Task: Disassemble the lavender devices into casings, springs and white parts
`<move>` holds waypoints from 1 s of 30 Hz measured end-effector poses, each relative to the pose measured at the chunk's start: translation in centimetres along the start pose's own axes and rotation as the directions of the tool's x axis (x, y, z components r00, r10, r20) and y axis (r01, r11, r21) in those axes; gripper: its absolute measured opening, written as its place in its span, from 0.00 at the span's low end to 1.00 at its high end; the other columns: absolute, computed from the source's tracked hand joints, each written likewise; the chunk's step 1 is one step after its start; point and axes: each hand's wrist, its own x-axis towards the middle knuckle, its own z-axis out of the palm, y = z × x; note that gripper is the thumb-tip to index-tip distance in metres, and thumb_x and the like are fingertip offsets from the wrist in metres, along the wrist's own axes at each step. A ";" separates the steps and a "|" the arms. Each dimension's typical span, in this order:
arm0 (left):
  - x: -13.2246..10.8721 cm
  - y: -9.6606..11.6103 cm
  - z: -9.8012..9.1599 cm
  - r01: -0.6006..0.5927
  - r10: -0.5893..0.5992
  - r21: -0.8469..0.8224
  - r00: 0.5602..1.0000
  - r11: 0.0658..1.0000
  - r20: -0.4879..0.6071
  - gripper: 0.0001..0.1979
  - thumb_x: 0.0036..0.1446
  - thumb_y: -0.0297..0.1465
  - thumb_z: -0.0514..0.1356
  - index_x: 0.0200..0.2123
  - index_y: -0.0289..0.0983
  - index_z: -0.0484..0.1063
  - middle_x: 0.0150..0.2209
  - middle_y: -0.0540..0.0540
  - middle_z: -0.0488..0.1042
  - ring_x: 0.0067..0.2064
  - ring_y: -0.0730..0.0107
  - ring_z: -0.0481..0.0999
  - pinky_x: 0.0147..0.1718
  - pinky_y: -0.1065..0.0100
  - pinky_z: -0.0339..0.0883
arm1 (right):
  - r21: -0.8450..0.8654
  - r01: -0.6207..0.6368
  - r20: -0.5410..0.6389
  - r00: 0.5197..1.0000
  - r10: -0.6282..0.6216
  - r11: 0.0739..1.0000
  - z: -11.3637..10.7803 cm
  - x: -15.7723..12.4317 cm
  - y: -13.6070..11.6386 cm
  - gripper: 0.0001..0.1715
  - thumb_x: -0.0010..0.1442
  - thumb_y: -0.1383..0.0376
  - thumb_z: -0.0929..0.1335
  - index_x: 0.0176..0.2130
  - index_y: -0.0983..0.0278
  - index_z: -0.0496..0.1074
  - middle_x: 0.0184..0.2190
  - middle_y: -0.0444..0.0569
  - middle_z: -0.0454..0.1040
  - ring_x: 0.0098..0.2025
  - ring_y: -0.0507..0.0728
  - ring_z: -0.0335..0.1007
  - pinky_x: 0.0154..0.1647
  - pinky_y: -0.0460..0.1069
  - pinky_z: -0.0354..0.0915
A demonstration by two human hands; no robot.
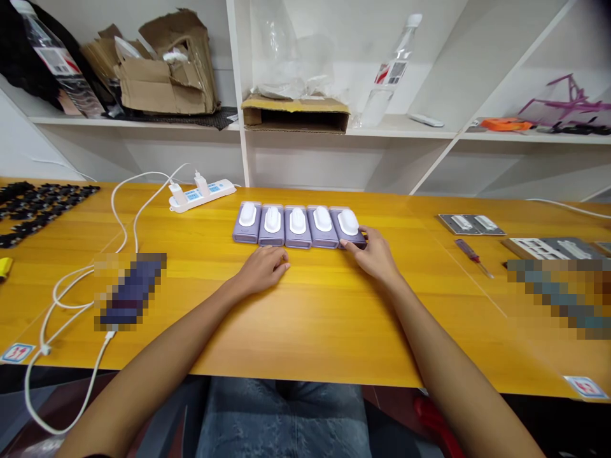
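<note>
Several purple box-shaped cases [298, 242] stand side by side in a row on the table, each with a white rounded oval piece [297, 221] on top. At the row's right end, my right hand [375, 257] holds the last purple case [354, 240] with its thumb at the near left corner and its fingers at the right side. This case sits slightly turned against its neighbour. My left hand [261, 270] rests on the table just in front of the second and third cases, fingers loosely bent and thumb apart, holding nothing.
A white power strip [203, 194] with two plugs stands behind left, its white cables [62, 286] looping down to a blurred phone [133, 289]. Black parts [42, 207] lie far left. On the right are a screwdriver [472, 257] and a grey plate [471, 224]. Shelves rise behind.
</note>
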 end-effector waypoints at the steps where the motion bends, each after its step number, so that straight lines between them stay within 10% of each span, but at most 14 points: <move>1: 0.0 0.0 0.0 0.000 0.000 -0.001 1.000 1.000 -0.001 0.06 0.72 0.34 0.58 0.43 0.41 0.74 0.36 0.46 0.79 0.42 0.56 0.77 0.45 0.56 0.69 | -0.004 -0.004 0.002 1.000 0.004 1.000 -0.1 0.0 -0.1 0.41 0.60 0.46 0.75 0.63 0.67 0.74 0.62 0.69 0.77 0.61 0.75 0.75 0.64 0.69 0.70; 12: -0.2 0.2 -0.1 -0.042 0.040 -0.027 0.998 0.999 -0.057 0.07 0.72 0.33 0.58 0.41 0.41 0.76 0.36 0.46 0.81 0.40 0.60 0.79 0.43 0.60 0.71 | -0.027 0.027 -0.056 0.998 -0.028 0.999 -0.5 -0.3 -0.8 0.37 0.62 0.48 0.73 0.61 0.67 0.75 0.60 0.69 0.78 0.57 0.74 0.76 0.62 0.69 0.71; 19: 0.3 -0.6 -1.3 -0.014 0.016 0.006 0.948 1.000 -0.317 0.15 0.78 0.36 0.52 0.48 0.39 0.77 0.41 0.42 0.83 0.40 0.62 0.81 0.44 0.61 0.72 | 0.000 0.111 -0.203 0.973 -0.109 0.994 -0.7 -0.4 -1.5 0.25 0.63 0.51 0.72 0.52 0.65 0.79 0.52 0.64 0.80 0.52 0.71 0.78 0.52 0.67 0.76; 26: 0.5 -4.7 -4.1 0.126 -0.032 0.125 0.816 0.984 -0.577 0.15 0.75 0.38 0.57 0.56 0.38 0.76 0.56 0.34 0.81 0.60 0.48 0.78 0.63 0.47 0.70 | 0.125 0.071 -0.257 0.966 -0.037 0.990 -1.3 -0.8 -2.7 0.17 0.65 0.53 0.71 0.40 0.63 0.82 0.43 0.59 0.84 0.45 0.66 0.81 0.49 0.63 0.77; 30: 1.1 -7.2 -3.5 0.211 -0.142 0.073 0.836 0.975 -0.529 0.30 0.68 0.39 0.64 0.71 0.41 0.68 0.75 0.37 0.67 0.76 0.43 0.65 0.75 0.39 0.59 | 0.137 0.066 -0.259 0.965 -0.029 0.988 -1.3 -0.8 -2.9 0.16 0.64 0.53 0.71 0.39 0.63 0.83 0.42 0.58 0.84 0.43 0.66 0.81 0.48 0.62 0.77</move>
